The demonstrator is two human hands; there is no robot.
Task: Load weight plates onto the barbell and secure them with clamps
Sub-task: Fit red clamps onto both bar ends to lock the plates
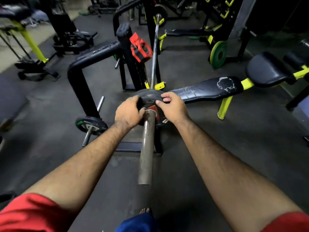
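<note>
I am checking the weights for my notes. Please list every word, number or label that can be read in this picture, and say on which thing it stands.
"2.5": raised number on the black plate on the barbell sleeve, between the two hands; slightly blurred.
Green sticker on the small plate on the storage peg at left: too small to read.
White tag at the lower right edge of the plate: unreadable.
Red clamp on the rack: no text can be made out.

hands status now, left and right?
Left hand: grips the small black round weight plate on the steel barbell sleeve.
Right hand: grips the same plate's right edge.
</note>
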